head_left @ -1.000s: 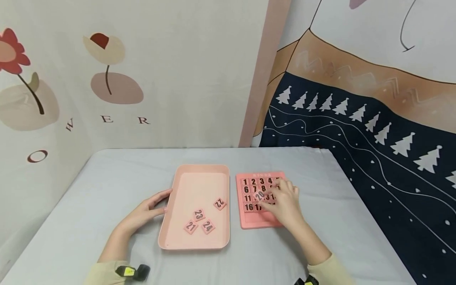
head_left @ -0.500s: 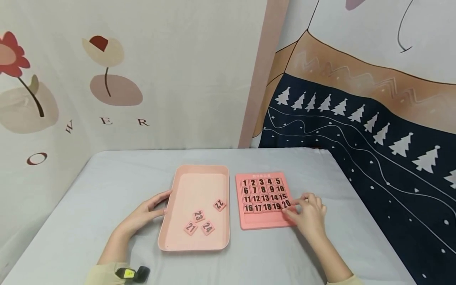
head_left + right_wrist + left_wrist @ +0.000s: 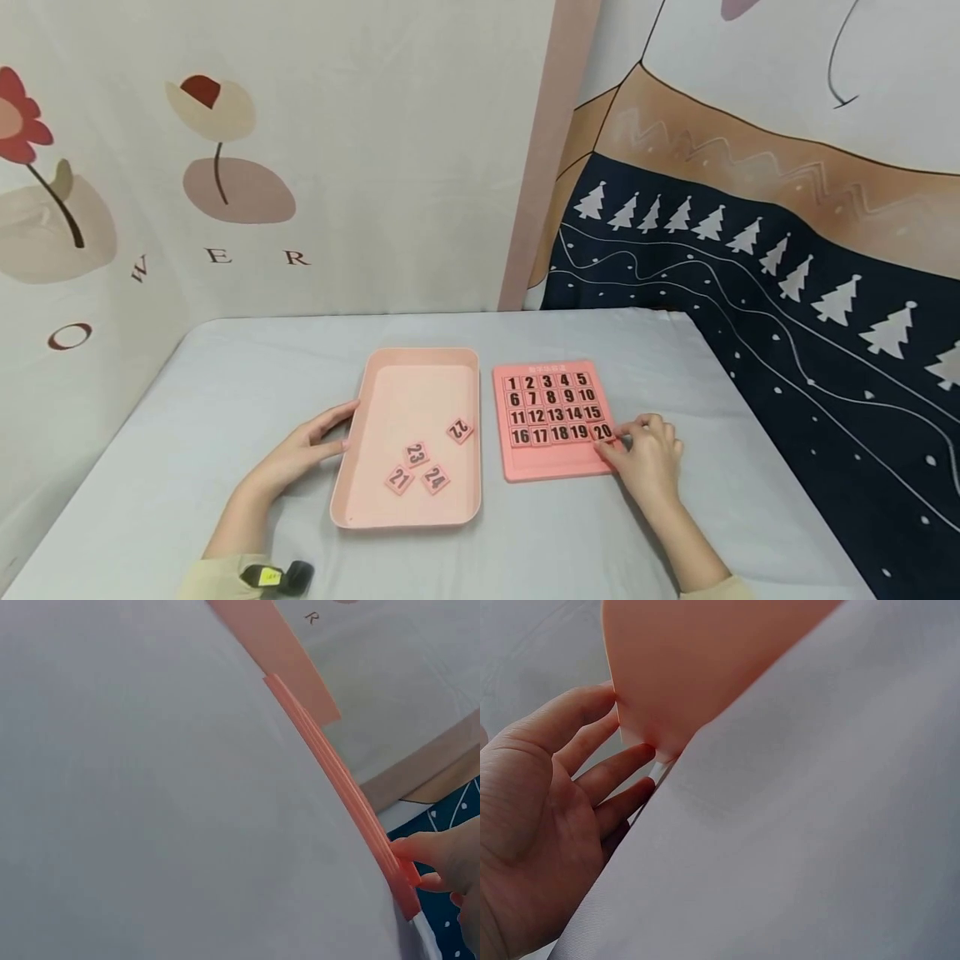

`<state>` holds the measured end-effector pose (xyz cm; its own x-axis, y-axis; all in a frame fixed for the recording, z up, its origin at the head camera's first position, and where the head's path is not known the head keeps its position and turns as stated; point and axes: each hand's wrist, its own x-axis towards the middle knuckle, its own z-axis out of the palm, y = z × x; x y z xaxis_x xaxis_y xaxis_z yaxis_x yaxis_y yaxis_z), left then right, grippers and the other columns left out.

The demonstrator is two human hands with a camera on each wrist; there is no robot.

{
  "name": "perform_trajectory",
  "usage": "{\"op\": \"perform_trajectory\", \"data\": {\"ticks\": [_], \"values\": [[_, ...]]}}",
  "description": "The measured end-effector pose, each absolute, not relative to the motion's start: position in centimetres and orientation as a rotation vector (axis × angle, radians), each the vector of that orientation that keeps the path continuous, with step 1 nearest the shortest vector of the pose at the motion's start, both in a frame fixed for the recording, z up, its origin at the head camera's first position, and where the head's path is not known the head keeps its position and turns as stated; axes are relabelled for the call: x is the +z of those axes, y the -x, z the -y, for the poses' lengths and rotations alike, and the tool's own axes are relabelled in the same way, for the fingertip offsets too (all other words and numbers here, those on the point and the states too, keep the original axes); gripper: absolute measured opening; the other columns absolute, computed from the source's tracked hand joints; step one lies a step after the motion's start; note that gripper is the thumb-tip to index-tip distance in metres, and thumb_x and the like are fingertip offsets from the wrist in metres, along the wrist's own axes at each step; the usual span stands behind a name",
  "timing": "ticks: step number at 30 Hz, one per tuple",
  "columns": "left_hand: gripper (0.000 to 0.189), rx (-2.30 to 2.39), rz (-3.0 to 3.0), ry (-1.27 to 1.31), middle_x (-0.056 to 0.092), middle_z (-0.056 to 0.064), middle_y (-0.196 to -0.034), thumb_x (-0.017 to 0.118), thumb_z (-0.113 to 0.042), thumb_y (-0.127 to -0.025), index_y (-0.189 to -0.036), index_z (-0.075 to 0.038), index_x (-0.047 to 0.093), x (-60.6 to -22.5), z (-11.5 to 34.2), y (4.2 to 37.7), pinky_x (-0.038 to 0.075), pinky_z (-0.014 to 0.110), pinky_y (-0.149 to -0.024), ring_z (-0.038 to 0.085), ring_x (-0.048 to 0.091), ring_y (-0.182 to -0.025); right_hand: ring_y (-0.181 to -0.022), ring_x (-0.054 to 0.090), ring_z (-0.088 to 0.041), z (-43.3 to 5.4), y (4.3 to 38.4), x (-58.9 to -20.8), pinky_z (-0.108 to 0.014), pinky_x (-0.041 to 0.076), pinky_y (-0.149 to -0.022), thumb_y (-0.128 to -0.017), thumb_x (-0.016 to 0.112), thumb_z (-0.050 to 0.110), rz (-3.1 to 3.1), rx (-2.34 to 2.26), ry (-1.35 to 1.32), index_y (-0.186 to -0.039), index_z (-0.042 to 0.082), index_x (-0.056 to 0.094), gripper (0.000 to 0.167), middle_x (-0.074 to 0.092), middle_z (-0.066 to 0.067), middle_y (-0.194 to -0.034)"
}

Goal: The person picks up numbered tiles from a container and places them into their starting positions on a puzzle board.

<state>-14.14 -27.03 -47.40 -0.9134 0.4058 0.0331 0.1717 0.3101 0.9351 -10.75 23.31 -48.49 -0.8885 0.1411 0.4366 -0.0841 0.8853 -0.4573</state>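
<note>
The pink number board (image 3: 558, 461) carries rows of square tiles numbered 1 to 20, with a bare strip below the last row. My right hand (image 3: 651, 460) pinches the number 20 tile (image 3: 602, 432) between thumb and finger at the right end of the fourth row. The right wrist view shows these fingertips at the edge of the board (image 3: 341, 784). My left hand (image 3: 298, 450) touches the left side of the light pink tray (image 3: 405, 400) with relaxed fingers. Tiles 21 (image 3: 400, 479), 22 (image 3: 460, 430), 23 (image 3: 416, 453) and 24 (image 3: 435, 479) lie loose in the tray.
Tray and board stand side by side, a narrow gap between them, on a table with a pale cloth (image 3: 555, 542). Behind hangs a cream curtain (image 3: 375, 167) with flowers. A dark cloth with white trees (image 3: 675, 258) hangs at the right.
My right hand has carried tile 20 from over the middle of the board to the right end of the fourth row, where it now lies straight. My left hand has stayed at the tray.
</note>
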Motion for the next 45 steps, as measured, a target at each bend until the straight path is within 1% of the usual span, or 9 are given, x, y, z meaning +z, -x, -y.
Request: {"op": "perform_trajectory", "data": {"ticks": [7,12,17,23,28,32,35,39,45], "values": [[0.061,1.649,-2.366,-0.549,0.032,0.019,-0.15,0.063,-0.012,-0.093,-0.146,-0.002,0.036,-47.5,27.2,14.3,0.023,0.007,-0.1,-0.009,0.03,-0.127,-0.088,0.043,-0.035,-22.8,10.9,-48.9,-0.047,0.029,-0.072,-0.062,0.09,0.027,2.56,0.627,0.047,-0.077,-0.001,0.067,0.039,0.053,-0.021,-0.098],[0.061,1.639,-2.37,-0.548,0.032,0.019,-0.151,0.063,-0.012,-0.093,-0.147,-0.002,0.035,-47.4,27.3,14.3,0.023,0.006,-0.099,-0.01,0.029,-0.127,-0.088,0.043,-0.034,-22.6,11.1,-49.0,-0.047,0.029,-0.072,-0.065,0.09,0.026,2.568,0.618,0.03,-0.077,-0.001,0.066,0.037,0.054,-0.021,-0.098],[0.06,1.644,-2.375,-0.53,0.032,0.018,-0.151,0.063,-0.012,-0.093,-0.147,-0.004,0.037,-47.3,27.3,14.3,0.023,0.007,-0.099,-0.009,0.029,-0.127,-0.088,0.043,-0.035,-22.7,11.4,-49.1,-0.047,0.03,-0.072,-0.067,0.088,0.021,2.566,0.622,0.017,-0.08,-0.002,0.068,0.034,0.054,-0.021,-0.098],[0.061,1.638,-2.378,-0.512,0.032,0.017,-0.151,0.064,-0.014,-0.093,-0.147,-0.004,0.037,-47.4,27.3,14.3,0.023,0.007,-0.099,-0.009,0.029,-0.127,-0.089,0.043,-0.035,-22.7,11.3,-48.8,-0.047,0.029,-0.073,-0.066,0.088,0.019,2.556,0.615,0.002,-0.082,0.0,0.07,0.03,0.054,-0.019,-0.098],[0.061,1.637,-2.374,-0.5,0.032,0.016,-0.151,0.064,-0.015,-0.093,-0.147,-0.004,0.037,-47.4,27.2,14.2,0.023,0.006,-0.099,-0.01,0.029,-0.126,-0.09,0.042,-0.032,-21.8,11.1,-47.5,-0.047,0.029,-0.077,-0.067,0.085,0.022,2.561,0.667,-0.017,-0.086,0.004,0.071,0.03,0.053,-0.016,-0.1],[0.061,1.643,-2.374,-0.51,0.032,0.017,-0.151,0.063,-0.013,-0.093,-0.147,-0.003,0.036,-47.3,27.2,14.1,0.023,0.006,-0.099,-0.01,0.029,-0.127,-0.093,0.043,-0.03,-20.0,11.4,-45.7,-0.045,0.029,-0.077,-0.068,0.086,0.023,2.558,0.734,-0.086,-0.089,0.007,0.072,0.03,0.053,-0.014,-0.103],[0.06,1.649,-2.365,-0.536,0.032,0.02,-0.15,0.062,-0.012,-0.093,-0.146,-0.001,0.035,-47.3,27.1,14.1,0.023,0.007,-0.099,-0.007,0.029,-0.128,-0.094,0.044,-0.028,-18.1,11.5,-44.4,-0.044,0.03,-0.077,-0.067,0.087,0.022,2.547,0.772,-0.156,-0.089,0.008,0.072,0.031,0.054,-0.011,-0.103],[0.059,1.661,-2.359,-0.566,0.032,0.021,-0.15,0.061,-0.01,-0.094,-0.146,-0.001,0.036,-47.2,27.0,14.1,0.024,0.007,-0.1,-0.003,0.029,-0.13,-0.095,0.044,-0.026,-15.0,11.4,-43.3,-0.042,0.031,-0.078,-0.065,0.088,0.025,2.528,0.806,-0.281,-0.09,0.01,0.073,0.033,0.053,-0.007,-0.102],[0.059,1.66,-2.362,-0.565,0.032,0.022,-0.15,0.061,-0.01,-0.094,-0.146,0.0,0.035,-47.2,27.1,14.1,0.023,0.007,-0.1,-0.006,0.03,-0.128,-0.094,0.045,-0.021,-10.6,11.4,-42.8,-0.04,0.033,-0.078,-0.064,0.089,0.031,2.48,0.784,-0.507,-0.085,0.016,0.071,0.032,0.052,-0.002,-0.1]]}}
